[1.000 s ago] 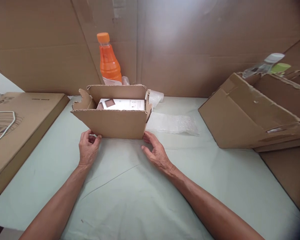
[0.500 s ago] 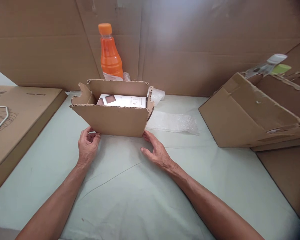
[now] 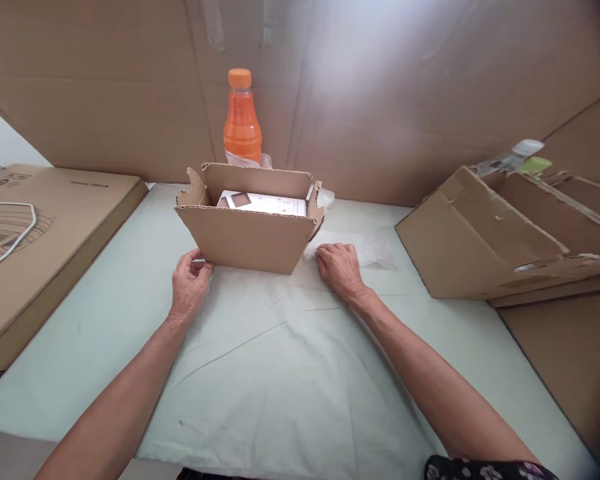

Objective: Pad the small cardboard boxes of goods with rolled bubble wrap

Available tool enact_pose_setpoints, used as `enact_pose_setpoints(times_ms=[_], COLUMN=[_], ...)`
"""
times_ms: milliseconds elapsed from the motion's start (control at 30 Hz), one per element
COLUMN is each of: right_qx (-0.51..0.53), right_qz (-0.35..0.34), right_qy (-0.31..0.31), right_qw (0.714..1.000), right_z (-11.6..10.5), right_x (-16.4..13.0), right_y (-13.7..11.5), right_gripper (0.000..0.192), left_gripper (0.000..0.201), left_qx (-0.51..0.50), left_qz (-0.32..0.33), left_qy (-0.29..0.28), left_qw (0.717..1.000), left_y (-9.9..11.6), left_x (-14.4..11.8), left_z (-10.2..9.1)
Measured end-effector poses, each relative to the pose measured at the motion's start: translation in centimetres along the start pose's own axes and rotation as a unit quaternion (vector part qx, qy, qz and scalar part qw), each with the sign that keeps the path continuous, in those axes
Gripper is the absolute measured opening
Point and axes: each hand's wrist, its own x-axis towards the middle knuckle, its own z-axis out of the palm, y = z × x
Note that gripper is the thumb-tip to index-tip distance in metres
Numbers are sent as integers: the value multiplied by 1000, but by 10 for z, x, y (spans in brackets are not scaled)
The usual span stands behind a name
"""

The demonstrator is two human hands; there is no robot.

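Observation:
A small open-topped cardboard box (image 3: 250,237) stands on the pale green cloth, with a white printed carton (image 3: 275,204) inside it. At its lower left corner is my left hand (image 3: 191,283), fingers curled, the thumb at the front and the other fingertips partly hidden by the side. My right hand (image 3: 339,268) rests to the right of the box, its fingers bent down on a strip of clear bubble wrap (image 3: 375,250). The fingertips there are hidden under the knuckles. Part of the wrap lies close against the right side of the box.
Behind the box stands an orange drink bottle (image 3: 243,127), with a roll of clear wrap (image 3: 325,198) nearby. A large flat carton (image 3: 95,200) with a white cable (image 3: 25,233) lies left. A bigger open cardboard box (image 3: 460,247) holding bottles is on the right. Cardboard panels (image 3: 130,100) rise behind.
My right hand has left the lower right corner of the box and moved right onto the bubble wrap, its fingers now curled. My left hand stays at the left corner. The view has shifted slightly.

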Motion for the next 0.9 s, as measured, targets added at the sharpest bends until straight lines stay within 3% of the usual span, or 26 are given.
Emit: enact_pose_setpoints(times_ms=[167, 267, 367, 433, 500, 600, 667, 733, 900], right_qx=[52, 177, 297, 372, 440, 515, 544, 559, 557], right_qz=[-43, -96, -89, -60, -23, 28, 56, 80, 145], right_qy=[21, 33, 9, -13, -32, -52, -63, -68, -17], right_qw=[998, 979, 951, 926, 897, 855, 835, 823, 818], right_z=[-28, -48, -57, -58, -56, -55, -53, -51, -42], right_x=[-67, -124, -170, -191, -205, -216, -219, -221, -233], right_y=[-2, -15, -35, -48, -57, -66, -71, -75, -79], right_gripper=[23, 22, 24, 23, 20, 20, 23, 22, 22], left_gripper=[43, 45, 45, 45, 44, 53, 63, 61, 26], left_qx=[-5, 30, 57, 53, 69, 126, 128, 114, 113], left_qz=[-9, 16, 89, 140, 189, 251, 253, 225, 124], left_qy=[16, 92, 151, 103, -31, -279, -386, -419, -343], left_qw=[1000, 995, 983, 983, 979, 918, 878, 873, 924], left_y=[-2, 2, 19, 39, 60, 80, 82, 76, 61], left_x=[3, 8, 2, -16, -46, -105, -141, -167, -182], left_z=[-3, -8, -16, -21, -27, -32, -31, -25, -6])
